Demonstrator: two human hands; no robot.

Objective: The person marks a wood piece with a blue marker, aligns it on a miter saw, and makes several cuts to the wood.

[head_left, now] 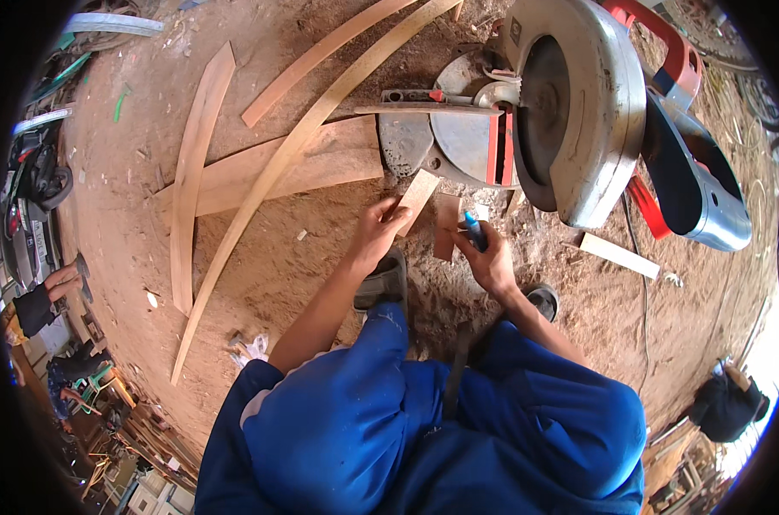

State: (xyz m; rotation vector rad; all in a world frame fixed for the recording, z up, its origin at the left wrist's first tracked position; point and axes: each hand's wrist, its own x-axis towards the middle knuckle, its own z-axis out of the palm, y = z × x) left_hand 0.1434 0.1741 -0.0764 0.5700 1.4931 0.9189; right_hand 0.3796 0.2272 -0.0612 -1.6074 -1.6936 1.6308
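While the left hand [376,233] pinches a wooden block [419,198], the right hand [493,263] curls round a blue marker [474,230]

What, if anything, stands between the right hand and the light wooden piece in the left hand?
A browner wooden piece shows between the right hand and the light wooden piece in the left hand; whether it truly blocks the way is unclear.

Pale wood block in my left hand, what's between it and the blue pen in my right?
In the head view, a small reddish-brown wood piece shows between the pale block and the blue pen.
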